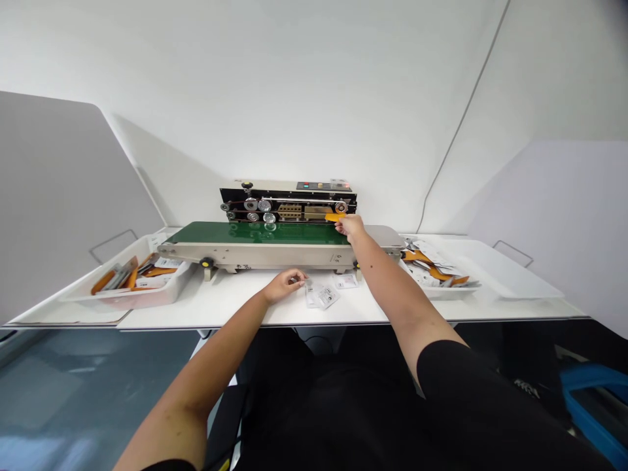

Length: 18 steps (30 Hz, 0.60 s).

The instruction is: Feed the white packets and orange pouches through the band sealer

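Feeding an orange-edged sachet (334, 217) at the band sealer's (287, 201) jaws, the right hand (350, 227) seems to pinch it, though the view is poor; steady guiding looks needed. The left hand (284, 286) lies half-open near loose pouches (322, 294).

You wear the camera on your head, so it faces forward and down, past your forearms (387, 288), toward the band sealer (260, 255) on the white table (235, 294).
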Motion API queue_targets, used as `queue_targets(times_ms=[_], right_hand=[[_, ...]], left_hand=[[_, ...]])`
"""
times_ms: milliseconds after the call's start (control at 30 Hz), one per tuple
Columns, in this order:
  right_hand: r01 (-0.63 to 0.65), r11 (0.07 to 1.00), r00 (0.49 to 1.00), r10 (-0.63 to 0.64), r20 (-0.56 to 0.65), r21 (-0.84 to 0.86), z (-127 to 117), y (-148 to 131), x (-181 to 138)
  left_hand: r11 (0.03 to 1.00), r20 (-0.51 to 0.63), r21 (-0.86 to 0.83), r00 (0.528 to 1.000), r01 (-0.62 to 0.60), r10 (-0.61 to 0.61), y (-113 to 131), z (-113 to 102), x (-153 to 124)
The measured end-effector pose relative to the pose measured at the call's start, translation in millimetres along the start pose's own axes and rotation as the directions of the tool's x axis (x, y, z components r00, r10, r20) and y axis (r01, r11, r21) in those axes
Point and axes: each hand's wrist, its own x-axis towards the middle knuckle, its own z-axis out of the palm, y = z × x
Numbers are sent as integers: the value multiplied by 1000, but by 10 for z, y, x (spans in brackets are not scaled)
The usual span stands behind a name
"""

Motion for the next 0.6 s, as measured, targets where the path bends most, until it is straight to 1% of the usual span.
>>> queue_targets(times_ms=[67,100,133,167,200,233,267,300,333,367,400,500,567,600], right_hand=[[41,999,999,-41,-8,-27,-18,-34,-37],[98,993,995,-100,-27,-69,-41,-52,-85],[183,974,980,-191,-52,-137,-69,-65,-160],[288,931,948,-311,-72,-225,-100,-65,-262],[400,860,895,-442,-69,-317,-131,-48,-393],[504,768,828,-560,-34,-395,-159,-5,-548],[588,676,764,-645,28,-444,-184,65,-720],[652,609,720,-685,116,-451,-203,165,-902],[698,564,693,-687,219,-441,-216,294,-1084],[721,538,683,-658,317,-436,-224,446,-1257],[725,522,685,-608,401,-449,-226,615,-1413],[678,449,735,-419,533,-582,-211,1125,-1734],[641,383,767,-293,571,-665,-191,1373,-1822],[633,356,773,-251,583,-687,-179,1451,-1837]], left_hand=[[1000,-4,4,1000,-4,4,4,-1,-3],[1000,-6,9,1000,-7,7,6,-1,-4],[1000,-8,15,1000,-10,10,8,0,-5],[1000,-10,22,1000,-14,14,8,2,-4],[999,-10,29,1000,-19,19,8,5,-3],[999,-8,37,1000,-24,24,7,9,0],[999,-7,44,1000,-28,29,3,13,4],[998,-6,50,999,-32,32,-3,16,8],[998,-9,53,999,-35,35,-11,19,14],[998,-13,53,999,-37,37,-21,21,19],[998,-20,50,999,-39,40,-32,22,23],[997,-27,48,998,-55,56,-58,17,30],[996,-22,59,997,-67,69,-58,14,28],[995,-19,67,997,-71,73,-53,14,25]])
